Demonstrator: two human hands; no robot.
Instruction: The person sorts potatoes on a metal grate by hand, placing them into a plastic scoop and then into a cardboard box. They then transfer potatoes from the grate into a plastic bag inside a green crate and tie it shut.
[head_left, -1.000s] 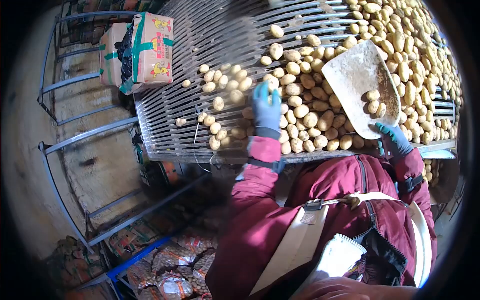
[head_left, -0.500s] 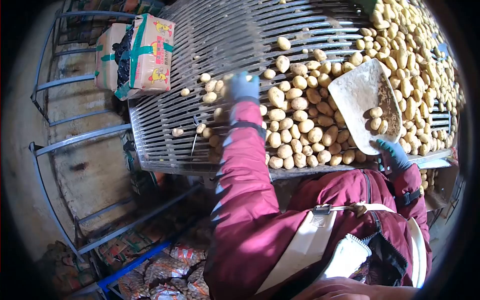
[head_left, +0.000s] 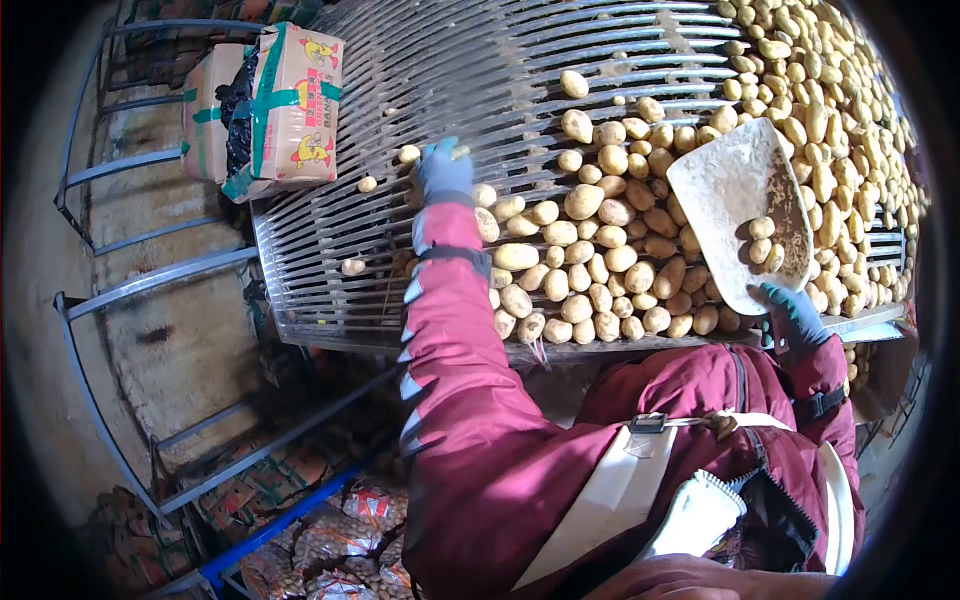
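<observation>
The left hand (head_left: 444, 168), gloved in blue, is reaching far out over the slatted metal bench (head_left: 330, 260), resting among the small potatoes (head_left: 408, 155) at the left edge of the heap. Its fingers are curling down around something pale, but I cannot tell whether they are actually clamped on a potato or just raking. The main pile of potatoes (head_left: 590, 260) is lying just right of that outstretched sleeve, spreading up toward the far corner.

The right hand (head_left: 790, 310) is gripping the handle of a dusty scoop (head_left: 735, 205), fingers wrapped tight around it, and the scoop is tilting up with a few potatoes (head_left: 762, 240) sitting in its lower lip.

Risks from here, as I judge it: the scoop is leaning steeply, so those few potatoes could be rolling out over the near edge of the bench. The loose stray potato (head_left: 352, 266) near the left rim looks small enough to be slipping between the slats. A cardboard box (head_left: 290, 100) is perching at the bench's far left corner, and a wide sweep of the arm could be knocking it.
</observation>
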